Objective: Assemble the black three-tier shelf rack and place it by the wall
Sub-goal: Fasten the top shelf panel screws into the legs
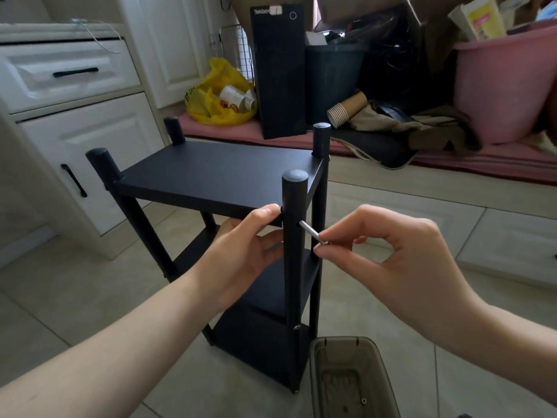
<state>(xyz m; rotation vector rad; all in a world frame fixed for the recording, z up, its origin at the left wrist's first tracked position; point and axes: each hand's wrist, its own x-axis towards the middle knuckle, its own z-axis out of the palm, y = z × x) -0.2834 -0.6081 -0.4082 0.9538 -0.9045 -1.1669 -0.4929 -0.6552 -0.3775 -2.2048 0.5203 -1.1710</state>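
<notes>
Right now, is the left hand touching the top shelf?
Touching. Head view: the left hand grips the top shelf at its near edge by the post, thumb on top, fingers beneath.

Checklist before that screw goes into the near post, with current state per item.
1. Screw tip at the hole in the near right post: ok.
2. Right hand pinches the screw's outer end between its fingertips: ok.
3. Left hand grips the top shelf by its front edge right beside that post: ok.
4. Shelf's own hole in line with the post hole: cannot tell, the joint is hidden behind the post and the thumb.
5. Rack stands upright on the tiled floor: ok.
6. Screw axis square to the post: not ok, it slants down toward the right hand.
</notes>
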